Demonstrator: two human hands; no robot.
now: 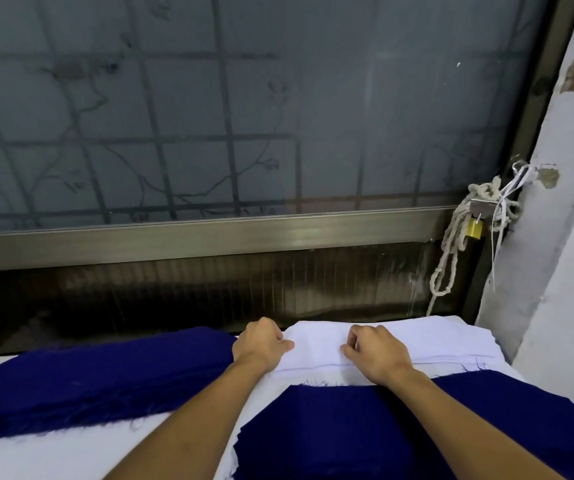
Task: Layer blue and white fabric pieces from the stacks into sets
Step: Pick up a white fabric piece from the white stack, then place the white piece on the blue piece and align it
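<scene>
A stack of white fabric pieces (427, 336) lies at the far right of the table. My left hand (261, 344) pinches the left edge of its top piece, fingers curled. My right hand (375, 351) rests on the same piece near its front edge, with thumb and fingers curled and pinching the cloth. A stack of blue fabric pieces (98, 372) lies to the left. Nearer to me, between my forearms, a layered pile (341, 431) has a blue piece on top and white edges showing underneath.
The table (71, 452) has a white cover. Behind it stands a metal-framed frosted window (209, 233). At the right are a white wall (562, 237) and a knotted rope with a brass padlock (474, 228).
</scene>
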